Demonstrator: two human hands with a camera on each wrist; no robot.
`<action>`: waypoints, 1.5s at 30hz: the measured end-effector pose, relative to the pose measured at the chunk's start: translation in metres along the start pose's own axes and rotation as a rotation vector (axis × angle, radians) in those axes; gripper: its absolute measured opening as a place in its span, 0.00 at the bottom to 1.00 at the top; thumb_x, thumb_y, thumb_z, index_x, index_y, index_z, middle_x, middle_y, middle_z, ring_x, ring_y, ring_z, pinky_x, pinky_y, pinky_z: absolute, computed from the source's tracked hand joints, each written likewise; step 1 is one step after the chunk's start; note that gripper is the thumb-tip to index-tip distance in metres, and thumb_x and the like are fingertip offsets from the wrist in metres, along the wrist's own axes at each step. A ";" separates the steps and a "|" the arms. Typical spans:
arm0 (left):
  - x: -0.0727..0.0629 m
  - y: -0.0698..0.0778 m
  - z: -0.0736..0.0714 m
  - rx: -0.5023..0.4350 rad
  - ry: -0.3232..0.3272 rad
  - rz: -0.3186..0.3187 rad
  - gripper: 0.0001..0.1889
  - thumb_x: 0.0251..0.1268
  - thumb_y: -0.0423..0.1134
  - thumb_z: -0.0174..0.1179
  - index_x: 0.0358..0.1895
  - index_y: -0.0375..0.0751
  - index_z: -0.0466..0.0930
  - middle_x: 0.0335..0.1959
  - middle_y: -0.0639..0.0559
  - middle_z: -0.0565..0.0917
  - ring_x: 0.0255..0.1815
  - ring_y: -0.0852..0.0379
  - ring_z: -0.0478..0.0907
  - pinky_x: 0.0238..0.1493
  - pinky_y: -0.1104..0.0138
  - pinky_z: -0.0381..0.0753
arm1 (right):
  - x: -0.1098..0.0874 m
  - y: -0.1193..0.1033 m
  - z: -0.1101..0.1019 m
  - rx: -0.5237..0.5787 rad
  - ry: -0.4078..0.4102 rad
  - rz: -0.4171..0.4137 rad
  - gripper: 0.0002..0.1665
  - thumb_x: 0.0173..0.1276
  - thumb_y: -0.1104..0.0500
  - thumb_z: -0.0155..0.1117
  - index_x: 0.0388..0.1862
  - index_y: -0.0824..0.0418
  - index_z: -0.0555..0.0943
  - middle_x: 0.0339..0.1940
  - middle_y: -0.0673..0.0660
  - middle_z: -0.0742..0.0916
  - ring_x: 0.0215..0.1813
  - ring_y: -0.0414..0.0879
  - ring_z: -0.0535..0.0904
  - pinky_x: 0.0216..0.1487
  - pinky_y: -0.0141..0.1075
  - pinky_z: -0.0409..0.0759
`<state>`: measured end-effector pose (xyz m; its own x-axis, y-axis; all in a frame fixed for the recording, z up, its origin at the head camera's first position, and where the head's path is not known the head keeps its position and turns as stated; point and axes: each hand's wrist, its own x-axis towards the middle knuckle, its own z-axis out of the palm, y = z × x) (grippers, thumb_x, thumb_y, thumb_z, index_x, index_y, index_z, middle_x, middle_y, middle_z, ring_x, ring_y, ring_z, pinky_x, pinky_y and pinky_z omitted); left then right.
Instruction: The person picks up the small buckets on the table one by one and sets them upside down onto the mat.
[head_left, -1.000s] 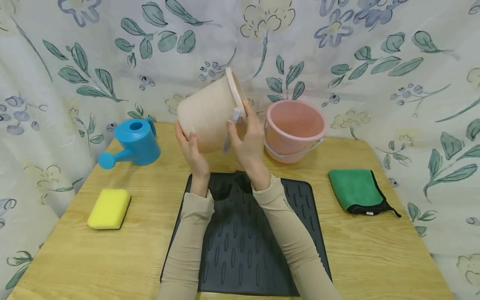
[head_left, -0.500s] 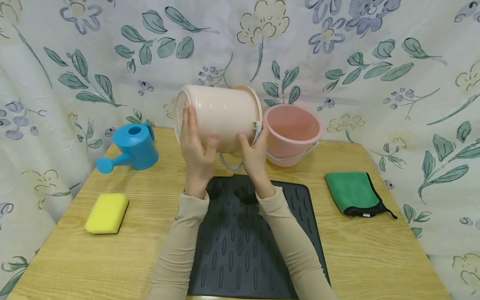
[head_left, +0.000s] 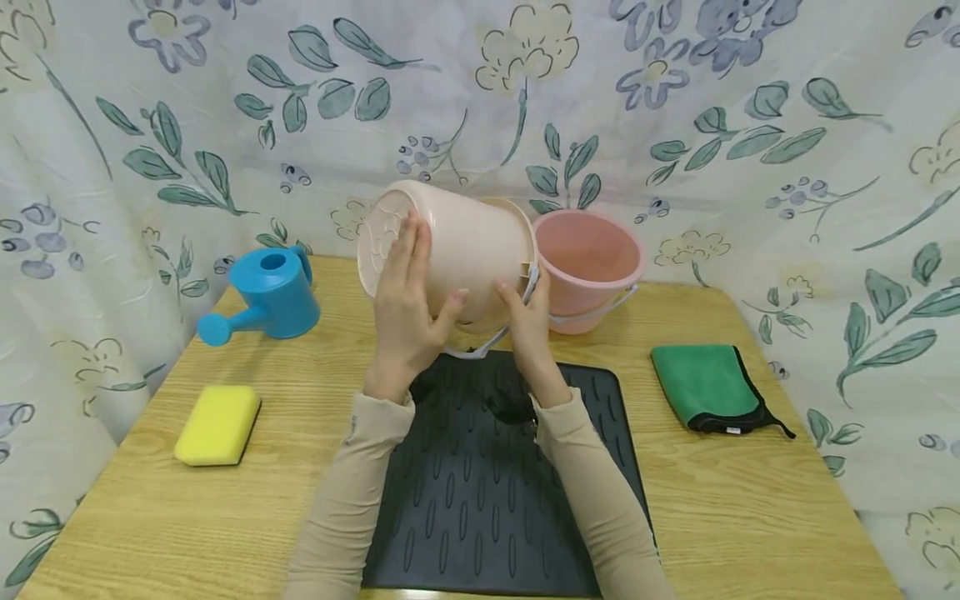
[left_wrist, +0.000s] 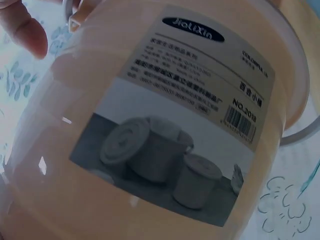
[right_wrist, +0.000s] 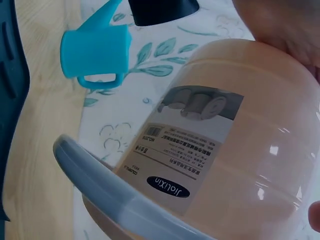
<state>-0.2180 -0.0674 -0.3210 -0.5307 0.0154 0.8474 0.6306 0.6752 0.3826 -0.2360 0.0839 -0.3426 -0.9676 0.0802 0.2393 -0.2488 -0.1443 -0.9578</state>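
Observation:
A cream plastic bucket (head_left: 476,246) is held up on its side over the front mat, its base turned left and its rim right. My left hand (head_left: 405,325) holds it at the base end, fingers laid along the base edge and thumb on the wall. At the rim, my right hand (head_left: 531,329) grips with the thumb on the outer wall; its other fingers are mostly hidden. The pale handle (head_left: 480,350) hangs below the rim. Both wrist views show a printed label (left_wrist: 175,120) on the wall; part of the left hand (right_wrist: 285,30) appears beside the base in the right wrist view.
A pink bucket (head_left: 588,271) stands behind the right hand. The black ribbed mat (head_left: 480,500) lies under the arms. To the left are a blue watering can (head_left: 273,292) and a yellow sponge (head_left: 217,425); to the right, a folded green cloth (head_left: 705,383). A floral curtain (head_left: 675,108) hangs behind.
The cream bucket has come lower and turned so that its base faces more toward me. My left hand has moved from beneath it onto its near side; the handle now hangs below.

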 end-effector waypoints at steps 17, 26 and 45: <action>-0.013 0.006 -0.017 0.143 -0.248 0.241 0.45 0.71 0.68 0.31 0.72 0.29 0.59 0.74 0.34 0.61 0.77 0.42 0.57 0.78 0.54 0.53 | -0.016 0.025 -0.004 0.255 -0.098 0.156 0.34 0.72 0.65 0.48 0.73 0.63 0.49 0.65 0.57 0.68 0.63 0.46 0.69 0.67 0.43 0.69; -0.022 0.020 -0.026 0.264 -0.405 0.386 0.45 0.71 0.68 0.24 0.73 0.31 0.57 0.75 0.35 0.59 0.77 0.42 0.56 0.79 0.55 0.50 | -0.027 0.034 -0.015 0.290 -0.236 0.263 0.05 0.77 0.64 0.40 0.45 0.60 0.67 0.40 0.48 0.75 0.44 0.38 0.73 0.48 0.29 0.74; -0.020 0.027 -0.043 0.368 -0.538 0.421 0.44 0.60 0.61 0.57 0.72 0.32 0.62 0.74 0.37 0.63 0.77 0.44 0.58 0.78 0.55 0.54 | -0.056 0.038 -0.009 0.239 -0.399 0.530 0.15 0.81 0.51 0.35 0.59 0.57 0.61 0.51 0.48 0.73 0.51 0.38 0.73 0.50 0.34 0.76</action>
<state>-0.1658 -0.0814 -0.3113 -0.5493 0.6173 0.5632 0.6615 0.7331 -0.1583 -0.1904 0.0829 -0.3938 -0.8914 -0.4218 -0.1657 0.3019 -0.2802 -0.9112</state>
